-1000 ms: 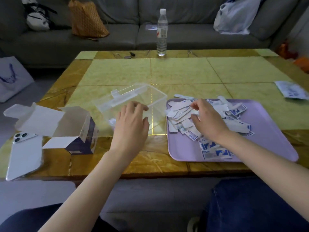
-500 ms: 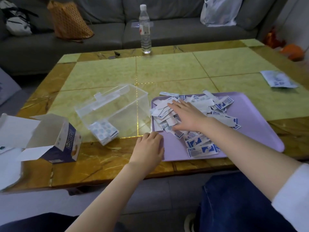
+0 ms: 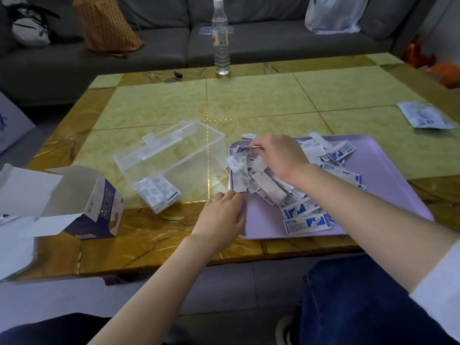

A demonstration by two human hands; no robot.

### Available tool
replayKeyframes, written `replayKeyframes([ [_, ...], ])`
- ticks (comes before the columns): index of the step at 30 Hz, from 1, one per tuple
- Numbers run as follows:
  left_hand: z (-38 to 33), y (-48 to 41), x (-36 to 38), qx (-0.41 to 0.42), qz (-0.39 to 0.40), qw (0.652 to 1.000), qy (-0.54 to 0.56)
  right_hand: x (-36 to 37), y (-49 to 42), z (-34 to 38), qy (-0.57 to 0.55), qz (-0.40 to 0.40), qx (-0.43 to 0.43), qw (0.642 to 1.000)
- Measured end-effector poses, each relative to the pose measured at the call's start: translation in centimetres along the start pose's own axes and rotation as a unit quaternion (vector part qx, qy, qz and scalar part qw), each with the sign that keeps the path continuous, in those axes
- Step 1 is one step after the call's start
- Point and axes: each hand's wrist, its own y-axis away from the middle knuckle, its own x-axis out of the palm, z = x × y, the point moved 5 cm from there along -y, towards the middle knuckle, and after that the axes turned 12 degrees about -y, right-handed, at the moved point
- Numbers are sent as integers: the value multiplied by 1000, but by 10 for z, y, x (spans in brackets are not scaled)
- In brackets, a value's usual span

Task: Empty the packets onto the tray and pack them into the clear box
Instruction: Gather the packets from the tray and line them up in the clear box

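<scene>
Lilac plastic tray point(image 3: 388, 175) is carrying white-and-blue paper packets point(image 3: 306, 221); my right hand point(image 3: 281, 155) is pinching a few in its grip, my left hand point(image 3: 221, 217) is lying flat at its near-left rim, right of the clear plastic box point(image 3: 174, 158).

Sofa point(image 3: 161, 46): grey fabric, runs along the far side of the table.
Table point(image 3: 261, 100): low; pale yellow-green panels, amber veined border, thin gold joints.
Floor point(image 3: 224, 290): grey tiles, seen below the near table edge.
On sofa, left: black-and-white bag point(image 3: 29, 26), with an orange-brown woven tote point(image 3: 107, 23) leaning beside it.
On sofa, right: translucent plastic bag point(image 3: 333, 13).
Table far edge: clear water bottle point(image 3: 221, 38), upright, white cap.
Floor, left: white bag with dark print point(image 3: 12, 120), cut off by the frame.
Far right: orange shapes point(image 3: 445, 73) past the sofa end, too blurred to identify.
Wall point(image 3: 448, 13): pale strip, top right corner.
Light: soft and even; bright glint on the gold joint near table centre.
</scene>
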Motion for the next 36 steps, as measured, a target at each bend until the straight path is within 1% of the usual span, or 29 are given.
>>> replayKeyframes([
  [2,4,-2,-6,-38,-7,996,76,-16,5,5,-17,-35,-20,999],
  [4,8,-3,-16,-84,-58,981,164,-26,15,12,-22,-37,-41,998],
  [6,10,-3,-27,-107,-129,965,203,-24,27,19,-22,-2,-63,998],
  [8,9,-4,-35,-101,-167,956,220,-12,41,23,-11,57,-74,996],
  [10,5,-5,-36,-87,-158,957,226,3,54,23,-10,107,-65,992],
  [11,3,-5,-34,-81,-143,960,226,9,59,22,-21,118,-56,991],
  [14,0,-6,-24,-81,-110,971,195,21,67,17,-62,138,-26,988],
  [17,2,-6,-16,-93,-97,974,181,23,70,15,-68,147,-14,987],
  [19,-1,-6,-12,-79,-92,978,172,20,73,17,-87,148,-4,985],
  [21,-8,-5,-10,-53,-92,984,146,19,78,21,-91,142,-20,985],
  [24,-16,-4,-6,-14,-94,990,108,21,84,18,-53,141,-37,988],
  [28,-18,-2,-10,-2,-94,993,75,28,92,8,29,195,-25,980],
  [30,-19,-1,-16,-3,-103,990,97,24,93,6,5,181,-4,983],
  [32,-20,-1,-21,-5,-114,987,110,20,91,5,-43,136,18,990],
  [34,-21,-3,-20,5,-104,994,44,19,89,1,-79,102,40,991],
  [36,-22,-3,-9,20,-53,997,-57,27,92,-3,-97,117,61,986],
])
